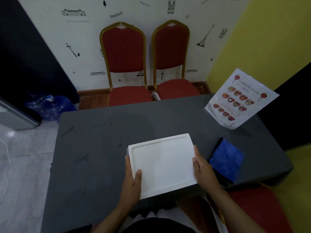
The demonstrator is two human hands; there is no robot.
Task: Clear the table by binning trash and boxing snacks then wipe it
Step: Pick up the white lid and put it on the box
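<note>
White box (162,165) is gripped on its sides by the left hand (132,184) and right hand (204,167), and it could drop and spill if a hand slips

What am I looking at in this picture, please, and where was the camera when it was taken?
No machine here: a camera worn on a person's head looks down at their bare hands. The left hand and right hand grip opposite sides of a white lidded box at the near edge of a grey-covered table. Right of it lies a folded blue cloth; farther back a Chinese food menu stands propped. Two red chairs stand behind the table.
</note>
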